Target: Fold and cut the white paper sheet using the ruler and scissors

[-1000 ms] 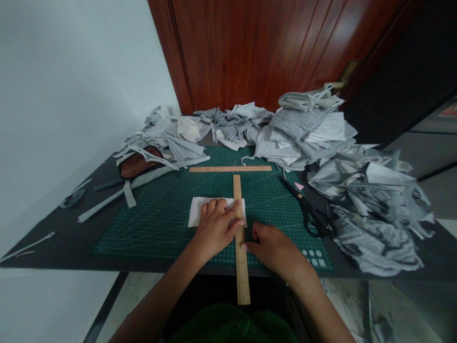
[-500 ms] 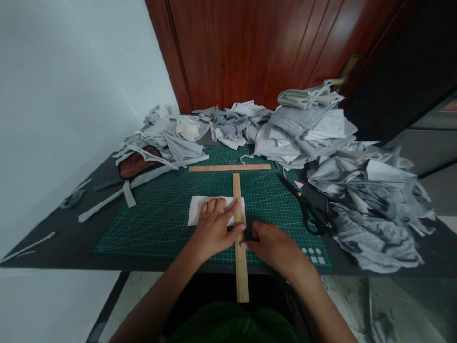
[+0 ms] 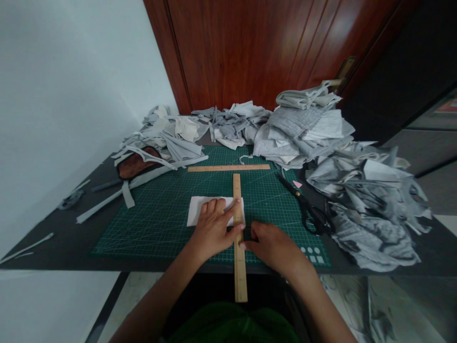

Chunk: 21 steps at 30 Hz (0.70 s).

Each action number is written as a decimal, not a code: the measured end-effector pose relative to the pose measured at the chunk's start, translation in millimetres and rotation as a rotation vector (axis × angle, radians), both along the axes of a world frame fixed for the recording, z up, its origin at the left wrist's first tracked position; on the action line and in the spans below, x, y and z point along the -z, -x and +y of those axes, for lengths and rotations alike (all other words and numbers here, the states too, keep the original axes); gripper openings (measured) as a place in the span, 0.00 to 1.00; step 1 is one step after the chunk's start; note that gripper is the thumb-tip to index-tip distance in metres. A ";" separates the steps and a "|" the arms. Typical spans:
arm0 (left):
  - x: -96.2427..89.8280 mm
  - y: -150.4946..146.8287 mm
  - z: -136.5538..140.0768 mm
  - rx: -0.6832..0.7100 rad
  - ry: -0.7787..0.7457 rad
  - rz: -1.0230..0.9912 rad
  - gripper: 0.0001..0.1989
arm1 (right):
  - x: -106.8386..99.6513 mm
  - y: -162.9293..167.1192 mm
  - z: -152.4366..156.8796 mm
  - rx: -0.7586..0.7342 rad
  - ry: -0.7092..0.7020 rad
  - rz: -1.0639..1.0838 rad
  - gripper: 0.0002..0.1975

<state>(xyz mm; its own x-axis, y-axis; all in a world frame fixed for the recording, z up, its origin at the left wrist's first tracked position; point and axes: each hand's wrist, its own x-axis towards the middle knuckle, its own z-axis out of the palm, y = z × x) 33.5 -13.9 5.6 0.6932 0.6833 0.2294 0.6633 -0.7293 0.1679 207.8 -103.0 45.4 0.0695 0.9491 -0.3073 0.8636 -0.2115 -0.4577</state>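
Head view: the left hand (image 3: 213,233), grip spread apart, rests over the white piece (image 3: 194,211) beneath it and, rightward, the wooden ruler (image 3: 240,271), long axis fore-and-aft, with the right hand (image 3: 270,244), farther from the piece, curled beside the ruler, its hold impossible to tell.

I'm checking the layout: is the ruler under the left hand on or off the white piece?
On: the ruler lies across the white piece near its right end, with the left hand touching both.
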 end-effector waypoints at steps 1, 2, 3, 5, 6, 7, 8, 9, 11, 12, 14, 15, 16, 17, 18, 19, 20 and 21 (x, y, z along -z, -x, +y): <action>0.2 0.1 0.0 0.001 -0.001 0.001 0.34 | -0.1 -0.1 0.0 -0.001 -0.001 -0.001 0.10; 0.3 0.2 0.0 0.002 0.001 0.002 0.34 | -0.1 -0.3 0.0 0.000 0.000 -0.001 0.10; 0.3 0.3 0.0 0.003 0.004 0.004 0.34 | -0.1 -0.4 0.2 -0.001 0.005 0.001 0.10; -0.3 0.4 0.0 0.002 0.012 0.010 0.34 | -0.1 -0.7 0.5 -0.011 0.016 0.004 0.10; -0.8 0.5 -0.1 0.001 0.017 0.015 0.34 | -0.2 -0.7 0.5 -0.018 0.018 0.006 0.10; -1.4 0.4 -0.3 0.000 0.020 0.018 0.34 | -0.2 -0.8 0.5 -0.023 0.017 0.008 0.10; -2.1 0.4 -0.4 -0.002 0.023 0.022 0.34 | -0.3 -0.8 0.5 -0.026 0.013 0.009 0.10; -2.9 0.2 -0.5 -0.004 0.027 0.026 0.34 | -0.4 -0.8 0.3 -0.024 0.009 0.008 0.10; -4.3 -0.1 -0.6 -0.007 0.039 0.037 0.34 | -0.1 -0.9 0.1 -0.017 0.003 0.005 0.11; -4.8 -0.3 -0.6 -0.008 0.044 0.041 0.34 | 0.2 -0.9 0.0 -0.017 0.001 0.003 0.11; -5.3 -0.7 -0.6 -0.009 0.052 0.047 0.34 | 1.1 -1.1 0.0 -0.026 -0.003 -0.001 0.11; -5.2 -0.9 -0.5 -0.011 0.052 0.049 0.34 | 1.6 -1.1 0.0 -0.032 -0.004 -0.003 0.11; -5.0 -1.1 -0.5 -0.012 0.051 0.052 0.34 | 2.0 -1.1 0.0 -0.040 -0.007 -0.005 0.11; -4.6 -1.3 -0.4 -0.013 0.049 0.055 0.34 | 2.2 -1.0 -0.1 -0.047 -0.012 -0.008 0.10; -4.2 -1.4 -0.3 -0.012 0.046 0.058 0.34 | 2.3 -0.9 -0.2 -0.054 -0.017 -0.012 0.10; -3.8 -1.4 -0.2 -0.013 0.041 0.059 0.34 | 2.2 -0.7 -0.3 -0.059 -0.020 -0.018 0.10; -3.4 -1.5 0.0 -0.012 0.035 0.059 0.34 | 2.0 -0.6 -0.4 -0.065 -0.024 -0.021 0.10; -3.1 -1.4 0.1 -0.011 0.032 0.059 0.34 | 1.8 -0.6 -0.5 -0.070 -0.027 -0.023 0.10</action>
